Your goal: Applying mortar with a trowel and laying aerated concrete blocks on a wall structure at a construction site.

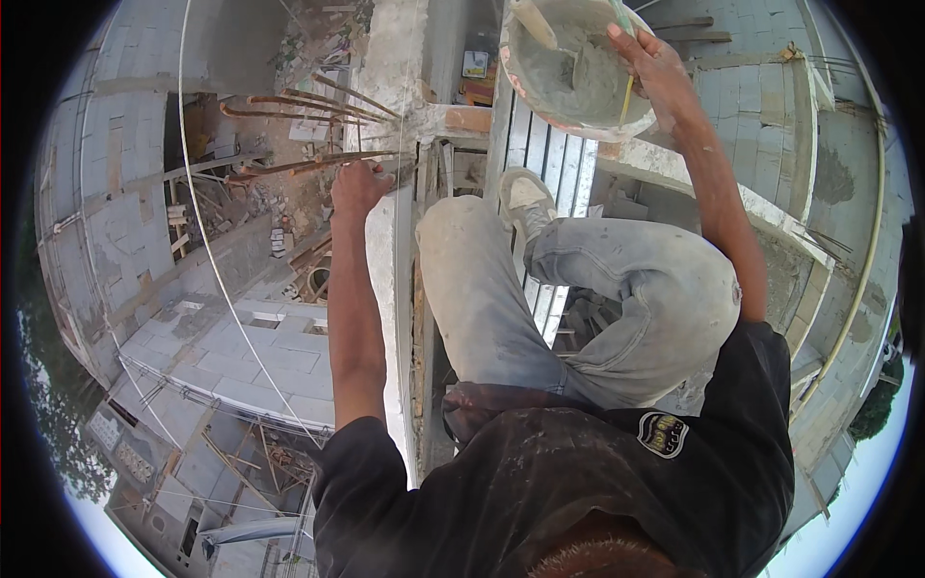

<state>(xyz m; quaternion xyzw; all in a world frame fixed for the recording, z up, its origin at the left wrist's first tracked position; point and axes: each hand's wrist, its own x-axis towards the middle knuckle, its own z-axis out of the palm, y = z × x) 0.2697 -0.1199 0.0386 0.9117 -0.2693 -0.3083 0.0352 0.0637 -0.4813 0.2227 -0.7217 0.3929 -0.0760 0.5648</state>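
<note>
My right hand (pixel 650 77) is closed around the thin handle of a round bucket (pixel 647 123), at the bucket's right rim. Wet grey mortar (pixel 575 82) lies inside it. A tool with a pale rounded handle (pixel 535 23) leans in the mortar, its lower end partly buried. At the edge of a narrow concrete wall top, my left hand (pixel 361 188) is curled closed, right beside some rusty rebar (pixel 313 164). Whatever its fingers grip is hidden.
Ribbed metal planking (pixel 545 154) runs under the bucket and my shoe (pixel 527 200). More rebar (pixel 303 104) sticks out at the far left. A pale cord (pixel 207 231) hangs at left. Deep drops with rubble (pixel 279 193) and block walls (pixel 241 352) lie beside the wall.
</note>
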